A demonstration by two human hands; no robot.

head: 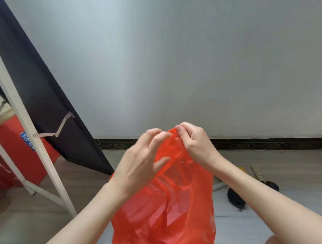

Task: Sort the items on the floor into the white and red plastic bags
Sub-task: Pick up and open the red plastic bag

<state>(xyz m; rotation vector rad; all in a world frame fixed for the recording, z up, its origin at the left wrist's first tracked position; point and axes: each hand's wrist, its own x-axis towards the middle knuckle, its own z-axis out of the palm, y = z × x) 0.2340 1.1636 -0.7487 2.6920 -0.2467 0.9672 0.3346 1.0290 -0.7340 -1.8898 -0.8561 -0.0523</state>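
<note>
Both hands [139, 160] [195, 142] pinching red bag [170, 205] rim — floor [273, 218] beside

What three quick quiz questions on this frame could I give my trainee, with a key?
1. True or false: both hands pinch the top edge of the red bag.
2. Which side of the red bag do the dark items on the floor lie on? A) its left B) its right
3. Fill in: the white bag is ____ in this view.

Key: 1 true, the left hand and right hand meet at its top; 2 B; 3 not visible.
</note>
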